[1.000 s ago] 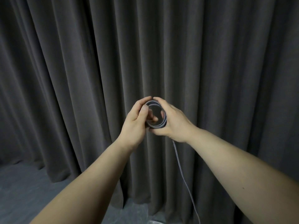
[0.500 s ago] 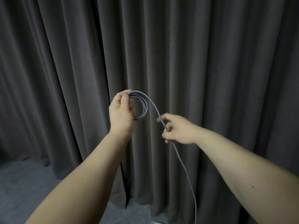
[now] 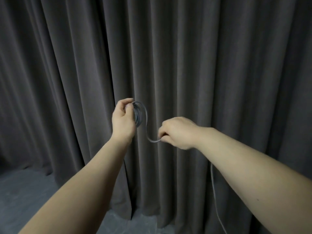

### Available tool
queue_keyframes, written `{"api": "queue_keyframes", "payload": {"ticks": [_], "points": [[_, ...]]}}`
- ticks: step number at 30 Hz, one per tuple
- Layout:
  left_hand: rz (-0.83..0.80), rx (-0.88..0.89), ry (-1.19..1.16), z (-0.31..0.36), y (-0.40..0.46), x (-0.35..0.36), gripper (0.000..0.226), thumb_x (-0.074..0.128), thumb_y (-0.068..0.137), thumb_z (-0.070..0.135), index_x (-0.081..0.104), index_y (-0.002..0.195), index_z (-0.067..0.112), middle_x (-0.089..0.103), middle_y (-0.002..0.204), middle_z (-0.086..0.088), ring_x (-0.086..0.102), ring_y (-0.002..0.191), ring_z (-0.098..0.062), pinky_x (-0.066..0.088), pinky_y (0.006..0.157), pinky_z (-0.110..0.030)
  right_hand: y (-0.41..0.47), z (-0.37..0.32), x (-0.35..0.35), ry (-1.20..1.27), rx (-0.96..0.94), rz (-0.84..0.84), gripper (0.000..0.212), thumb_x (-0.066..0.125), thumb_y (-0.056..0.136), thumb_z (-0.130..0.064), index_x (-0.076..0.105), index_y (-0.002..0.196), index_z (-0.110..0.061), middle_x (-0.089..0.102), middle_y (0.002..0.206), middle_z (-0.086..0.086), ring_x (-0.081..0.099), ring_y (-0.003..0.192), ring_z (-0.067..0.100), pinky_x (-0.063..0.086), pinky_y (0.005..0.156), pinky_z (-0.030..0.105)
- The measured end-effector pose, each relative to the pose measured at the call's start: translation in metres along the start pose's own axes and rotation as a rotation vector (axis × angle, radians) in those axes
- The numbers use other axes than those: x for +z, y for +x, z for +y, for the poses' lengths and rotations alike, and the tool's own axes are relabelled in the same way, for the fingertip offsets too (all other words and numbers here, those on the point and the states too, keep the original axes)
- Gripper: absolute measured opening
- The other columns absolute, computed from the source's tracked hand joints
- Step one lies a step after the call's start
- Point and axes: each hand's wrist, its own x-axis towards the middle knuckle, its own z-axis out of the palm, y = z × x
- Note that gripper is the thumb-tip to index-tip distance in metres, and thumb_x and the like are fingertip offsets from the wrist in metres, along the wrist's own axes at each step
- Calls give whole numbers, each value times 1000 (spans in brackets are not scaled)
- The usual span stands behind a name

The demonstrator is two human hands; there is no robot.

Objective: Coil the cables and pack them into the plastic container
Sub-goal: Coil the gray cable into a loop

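Grey cable (image 3: 138, 115) is held in mid-air as a small coil, pinched between the left hand (image 3: 124, 120) thumb and fingers. The right hand (image 3: 177, 132) pinches the loose run just beside it; the rest trails down behind the right forearm. Dark pleated curtain (image 3: 219, 65) fills the background above grey floor (image 3: 25, 191).

Two bare hands, the left hand (image 3: 122, 121) and the right hand (image 3: 177, 131), one grey cable (image 3: 146, 125) with several loops at the left, one dark curtain (image 3: 202, 65) far behind, one grey floor (image 3: 25, 188).
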Motion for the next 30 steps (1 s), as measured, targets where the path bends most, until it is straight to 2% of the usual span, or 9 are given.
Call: {"api": "queue_keyframes", "payload": {"ticks": [3,7,9,11,14,16,22,27,30], "points": [[-149,-38,-61,2,-12,3,20,46,98,16,65,102,21,61,81,6,53,74,-9,44,75,-32,2,-14,-21,357,-103,45,13,62,89,-24,73,96,-20,59,85,-11,56,82,7,45,80,24],[-265,-173,-352,10,-22,1,29,39,102,12,67,98,17,70,92,-5,64,87,-19,51,82,-32,5,-11,-25,728,14,277,8,66,87,-20,74,88,-22,66,86,-6,60,81,7,45,78,19],[-280,-156,-359,13,-26,3,31,38,103,12,68,100,15,68,87,-3,60,73,-13,47,67,-24,8,-10,-18,852,79,386,5,69,85,-17,73,85,-20,66,81,-8,61,79,8,47,78,22],[-268,-173,-386,15,-30,8,31,38,103,12,69,101,11,58,71,1,44,59,-9,32,55,-22,12,-9,-10,941,136,505,6,75,80,-20,69,82,-20,63,76,-7,57,72,7,47,73,23],[-257,-184,-417,20,-36,12,32,38,102,15,70,98,8,45,60,6,32,57,-9,25,52,-23,15,-7,-3,872,216,630,23,79,75,-33,65,92,-27,57,90,-8,54,81,4,40,71,15],[-273,-173,-415,25,-39,14,35,37,104,20,70,95,12,42,60,7,29,57,-9,24,54,-25,14,-7,1,803,249,662,20,77,77,-37,68,93,-28,57,94,-6,56,85,4,39,71,13],[-309,-81,-342,29,-49,21,28,39,105,19,65,97,14,44,60,4,37,51,-6,32,54,-23,12,-5,18,715,335,900,23,74,80,-37,73,73,-14,57,70,1,52,62,10,38,57,15],[-269,-76,-392,31,-49,24,20,45,103,17,63,96,14,38,56,10,29,47,-4,28,45,-17,8,-11,39,626,291,1033,31,55,90,-30,75,100,-10,61,86,5,61,78,20,51,72,31],[-262,-73,-397,33,-51,25,21,44,103,15,63,93,14,41,55,11,30,45,-4,28,44,-17,5,-12,41,659,343,905,34,44,99,-29,68,117,-13,67,108,3,62,100,22,48,87,30]]}}
